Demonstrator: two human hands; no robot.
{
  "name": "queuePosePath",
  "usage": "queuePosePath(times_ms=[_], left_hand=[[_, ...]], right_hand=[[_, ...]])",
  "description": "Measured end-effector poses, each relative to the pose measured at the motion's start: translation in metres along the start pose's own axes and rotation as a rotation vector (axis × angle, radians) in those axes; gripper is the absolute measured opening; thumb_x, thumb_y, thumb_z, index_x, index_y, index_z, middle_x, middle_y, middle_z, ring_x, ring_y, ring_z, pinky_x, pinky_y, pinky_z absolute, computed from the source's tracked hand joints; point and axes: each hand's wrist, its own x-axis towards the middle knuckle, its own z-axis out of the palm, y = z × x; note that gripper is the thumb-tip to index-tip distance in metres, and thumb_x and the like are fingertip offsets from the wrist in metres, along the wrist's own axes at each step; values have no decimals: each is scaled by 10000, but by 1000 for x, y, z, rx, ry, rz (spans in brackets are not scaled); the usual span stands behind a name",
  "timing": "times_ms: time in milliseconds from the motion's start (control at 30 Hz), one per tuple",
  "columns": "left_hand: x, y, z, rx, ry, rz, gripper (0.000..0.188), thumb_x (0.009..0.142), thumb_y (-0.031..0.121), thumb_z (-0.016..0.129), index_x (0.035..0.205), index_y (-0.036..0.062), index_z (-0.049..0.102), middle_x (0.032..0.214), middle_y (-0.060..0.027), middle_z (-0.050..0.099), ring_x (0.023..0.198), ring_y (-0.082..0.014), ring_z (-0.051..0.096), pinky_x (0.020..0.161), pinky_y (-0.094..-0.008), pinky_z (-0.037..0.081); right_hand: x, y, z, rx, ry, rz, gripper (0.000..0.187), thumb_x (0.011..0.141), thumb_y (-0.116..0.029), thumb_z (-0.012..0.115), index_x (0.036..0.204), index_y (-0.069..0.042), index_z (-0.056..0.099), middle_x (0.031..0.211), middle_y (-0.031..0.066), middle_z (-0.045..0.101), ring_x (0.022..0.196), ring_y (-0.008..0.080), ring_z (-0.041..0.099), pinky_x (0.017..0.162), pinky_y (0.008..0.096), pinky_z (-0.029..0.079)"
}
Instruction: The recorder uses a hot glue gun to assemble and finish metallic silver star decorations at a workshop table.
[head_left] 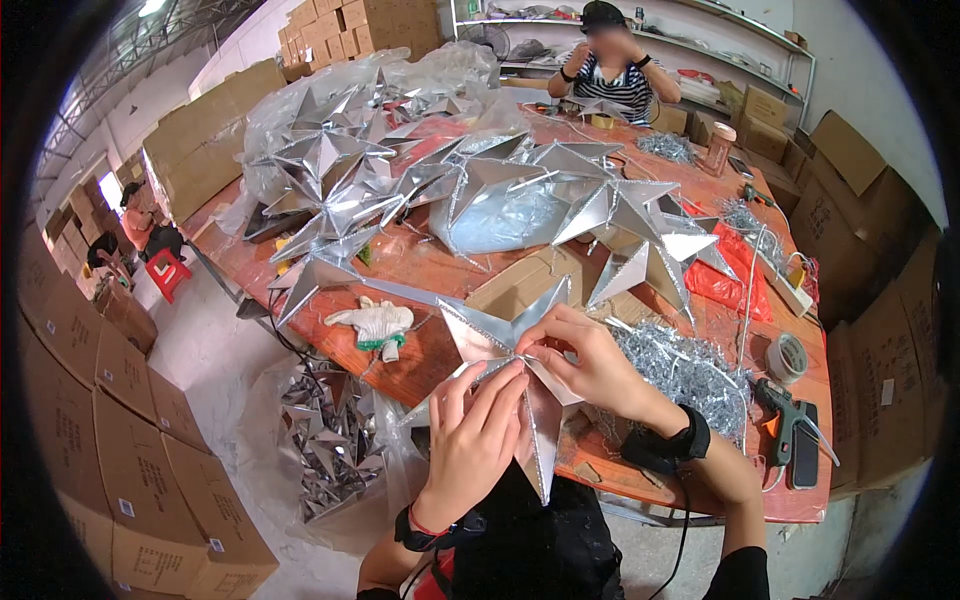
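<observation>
A silver five-pointed star (543,425) with glittery trim along its ridges is held up at the table's near edge, over my lap. My left hand (468,440) grips it from the left, fingers laid across a lower arm of the star and the thumb out of sight. At the star's centre, my right hand (590,360) has thumb and forefinger pinched together; what lies between them is too small to tell. Just right of my hands is a heap of silver tinsel trim (685,370). A hot glue gun (785,415) lies beyond my right wrist.
Several finished-looking silver stars (325,205) pile across the table (400,375). Nearby are a white glove (375,322), a tape roll (787,357), a phone (804,445) and red plastic (730,275). A bag of star pieces (335,440) stands below left. Cartons (130,480) flank both sides. A co-worker (615,80) sits opposite.
</observation>
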Motion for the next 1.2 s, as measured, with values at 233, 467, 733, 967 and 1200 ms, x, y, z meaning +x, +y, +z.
queuePosePath(times_ms=[233, 467, 733, 967, 1200], left_hand=[[0, 1, -1, -5, -8, -6, 346, 773, 76, 579, 1119, 59, 568, 1211, -11, 534, 1113, -247, 433, 921, -402, 343], [0, 1, -2, -33, -3, -9, 349, 771, 67, 574, 1120, 59, 572, 1215, -14, 536, 1112, -250, 431, 921, -400, 343], [-8, 0, -15, -61, 145, -89, 266, 795, 49, 576, 1058, 54, 613, 1141, -53, 570, 1072, -267, 462, 917, -371, 358], [10, -24, -11, -129, 62, -148, 297, 856, 94, 528, 1143, 27, 568, 1201, -82, 545, 1143, -313, 426, 949, -403, 340], [13, -25, -4, -89, -20, -106, 293, 858, 120, 533, 1136, 43, 583, 1188, -57, 565, 1150, -289, 434, 951, -428, 313]], right_hand=[[-1, 1, 1, 27, 1, 22, 102, 830, -40, 583, 919, -26, 631, 869, 117, 557, 771, 249, 586, 680, 305, 470], [0, 1, -1, 58, -12, 60, 109, 830, -40, 588, 930, -21, 629, 891, 113, 569, 785, 224, 596, 688, 297, 478], [-1, 5, 2, 249, 33, 146, 125, 878, -58, 549, 990, -11, 575, 901, 79, 575, 799, 145, 585, 692, 272, 485], [-2, -1, -5, 371, 29, 291, 119, 950, -100, 429, 939, -5, 500, 769, 36, 515, 676, 104, 509, 617, 255, 449], [-2, 4, -2, 381, 30, 253, 179, 987, -183, 359, 937, -46, 463, 778, 11, 488, 672, 56, 475, 559, 201, 396]])
